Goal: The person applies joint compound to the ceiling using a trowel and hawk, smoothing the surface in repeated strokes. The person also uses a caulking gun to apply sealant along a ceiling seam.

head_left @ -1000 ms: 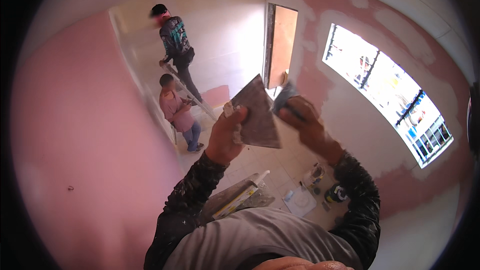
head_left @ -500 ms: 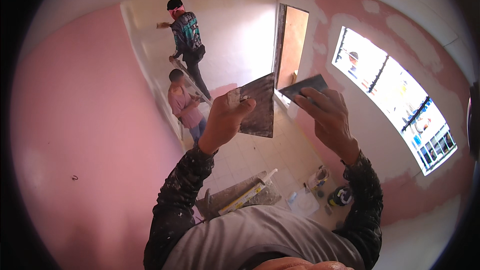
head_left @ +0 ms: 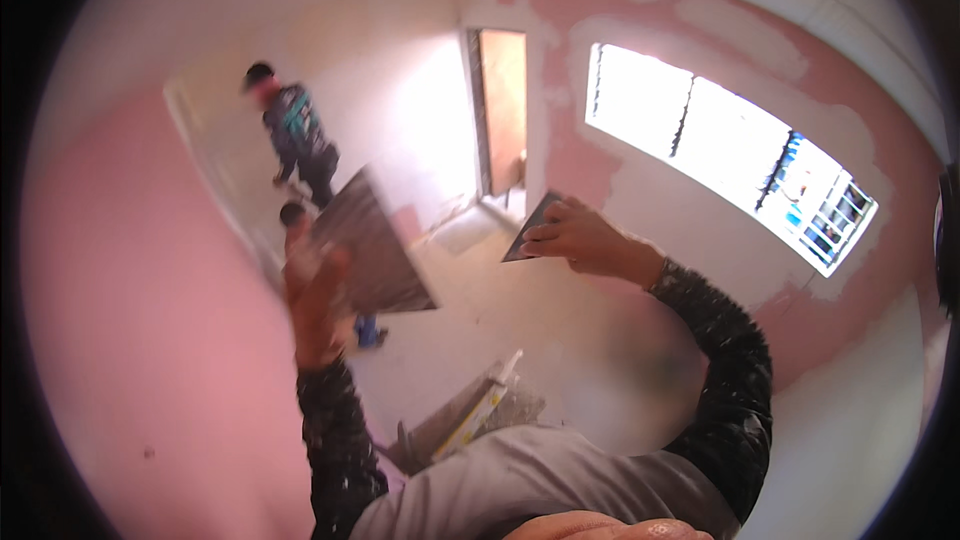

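My left hand (head_left: 315, 305) is closed on a broad, flat putty blade (head_left: 378, 255), a dark grey rectangular plate with smears on it. The blade is tilted, and motion blurs the hand. To the right, my right hand (head_left: 590, 243) grips a second, smaller-looking putty blade (head_left: 530, 230), dark and angled, with fingers over its face. A wide gap lies between the two blades, and neither touches a wall. Both dark sleeves are speckled with white.
A person (head_left: 300, 130) stands raised by the far wall. Another person (head_left: 292, 215) is mostly hidden behind my left hand and blade. A pink wall (head_left: 110, 290) rises at left. A bright window (head_left: 690, 120) and a doorway (head_left: 502, 110) are beyond. A board (head_left: 440, 420) lies low before me.
My hands have moved apart: the left with its blade went left and down, the right went left and slightly down. The view has turned right, shifting the room leftward.
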Demonstrator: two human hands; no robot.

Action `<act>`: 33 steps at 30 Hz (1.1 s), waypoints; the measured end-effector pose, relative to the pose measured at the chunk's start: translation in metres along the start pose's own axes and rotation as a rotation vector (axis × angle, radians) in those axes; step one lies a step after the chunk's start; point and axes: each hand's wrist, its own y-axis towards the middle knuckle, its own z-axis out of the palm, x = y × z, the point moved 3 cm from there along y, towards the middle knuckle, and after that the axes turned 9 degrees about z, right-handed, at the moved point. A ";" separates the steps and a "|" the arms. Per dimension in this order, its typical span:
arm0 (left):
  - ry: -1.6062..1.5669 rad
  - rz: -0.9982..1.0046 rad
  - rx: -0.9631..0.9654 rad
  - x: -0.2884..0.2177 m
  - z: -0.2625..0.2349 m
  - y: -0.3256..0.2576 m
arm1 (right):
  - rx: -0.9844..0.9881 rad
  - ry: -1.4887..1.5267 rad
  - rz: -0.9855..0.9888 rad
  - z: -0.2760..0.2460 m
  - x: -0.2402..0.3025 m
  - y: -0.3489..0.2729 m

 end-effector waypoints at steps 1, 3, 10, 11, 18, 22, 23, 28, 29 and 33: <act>-0.111 -0.115 -0.031 0.002 -0.003 0.003 | -0.110 0.092 0.058 -0.004 -0.018 -0.010; -0.094 -0.168 -0.120 0.017 -0.033 -0.003 | -0.485 0.281 0.149 -0.026 -0.014 -0.010; -0.158 -0.448 -0.095 0.056 -0.050 -0.045 | -1.436 -0.263 0.392 -0.154 0.010 0.008; -0.142 -0.459 -0.060 0.055 -0.045 -0.044 | -1.588 -0.532 0.336 -0.177 0.008 0.016; 0.234 -0.158 0.156 0.027 0.002 -0.042 | -2.015 -0.692 0.264 -0.303 0.017 0.046; 0.318 -0.176 0.200 0.036 -0.005 -0.047 | -2.060 -0.698 0.266 -0.335 0.005 0.068; 0.359 -0.145 0.212 0.036 -0.011 -0.050 | -2.061 -0.663 0.245 -0.335 0.001 0.082; 0.478 0.083 0.196 0.068 -0.040 -0.068 | -1.794 -0.590 0.361 -0.282 -0.007 0.082; 0.436 0.045 0.203 0.075 -0.047 -0.074 | -1.868 -0.571 0.279 -0.285 -0.010 0.072; 0.417 0.006 0.324 0.074 -0.056 -0.089 | -2.042 -0.558 0.186 -0.314 -0.018 0.049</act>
